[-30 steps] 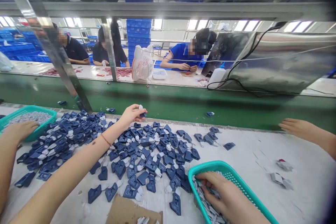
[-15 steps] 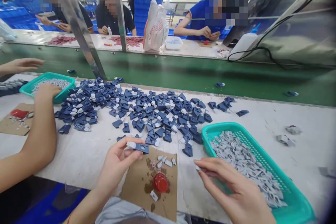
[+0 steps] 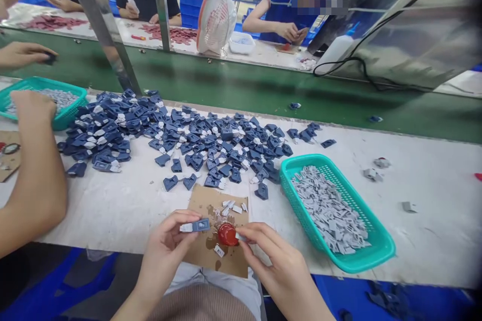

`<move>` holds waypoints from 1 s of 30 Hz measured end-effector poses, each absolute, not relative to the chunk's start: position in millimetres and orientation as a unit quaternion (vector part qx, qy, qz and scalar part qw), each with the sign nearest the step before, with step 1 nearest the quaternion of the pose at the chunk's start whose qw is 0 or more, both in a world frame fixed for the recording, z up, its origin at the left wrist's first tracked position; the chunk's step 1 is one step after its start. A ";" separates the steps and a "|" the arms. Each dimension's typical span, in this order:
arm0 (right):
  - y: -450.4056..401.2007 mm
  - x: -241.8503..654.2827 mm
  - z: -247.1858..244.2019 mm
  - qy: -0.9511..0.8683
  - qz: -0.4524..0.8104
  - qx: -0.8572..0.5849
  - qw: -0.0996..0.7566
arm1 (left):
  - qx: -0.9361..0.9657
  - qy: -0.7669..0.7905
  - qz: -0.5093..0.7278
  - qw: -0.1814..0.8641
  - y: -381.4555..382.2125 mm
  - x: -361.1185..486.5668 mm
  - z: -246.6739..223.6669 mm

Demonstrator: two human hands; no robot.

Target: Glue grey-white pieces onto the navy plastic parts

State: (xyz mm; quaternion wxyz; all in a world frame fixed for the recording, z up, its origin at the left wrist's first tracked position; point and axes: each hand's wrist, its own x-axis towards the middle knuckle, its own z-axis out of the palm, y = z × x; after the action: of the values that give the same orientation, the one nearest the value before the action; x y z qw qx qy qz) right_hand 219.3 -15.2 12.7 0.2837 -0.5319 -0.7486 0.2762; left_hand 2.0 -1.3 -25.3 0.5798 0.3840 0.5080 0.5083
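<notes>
My left hand (image 3: 167, 246) pinches a navy blue part (image 3: 199, 224) with a light grey end, over the left side of a brown cardboard piece (image 3: 201, 256). Between finger and thumb of my right hand (image 3: 269, 253) is a small grey piece (image 3: 239, 236), at the right edge of a round red cap (image 3: 228, 234) on the cardboard. Wet stains surround the cap. Several loose grey pieces (image 3: 236, 208) lie behind it, and one lies in front. A green basket (image 3: 384, 248) of small grey pieces stands to the right.
A large pile of navy parts (image 3: 211, 140) spreads across the table behind the cardboard. At the left, a person's arm (image 3: 35, 175) reaches to another green basket (image 3: 71, 119). Beyond the green belt (image 3: 241, 85), people work at a bench.
My right hand has moved left from beside the basket to the red cap, with the grey piece. My left hand still holds its navy part. The view has tilted down.
</notes>
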 end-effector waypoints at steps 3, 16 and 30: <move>-12.7 215.6 15.7 -0.759 0.258 -0.530 0.274 | 0.404 0.494 0.494 0.591 -0.7 1.0 -26.4; -6.8 209.1 17.1 -0.784 0.229 -0.519 0.250 | 0.418 0.471 0.499 0.595 0.6 4.3 -23.4; 3.3 212.3 42.9 -0.685 0.346 -0.546 0.335 | 0.383 0.486 0.470 0.629 -1.0 14.7 -12.3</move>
State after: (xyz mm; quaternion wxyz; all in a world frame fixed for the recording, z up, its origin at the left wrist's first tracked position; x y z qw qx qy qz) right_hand 212.3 3.3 42.9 0.3352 -0.5458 -0.6854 0.3462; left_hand 14.7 -1.0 -12.3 0.6288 0.3831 0.4863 0.4705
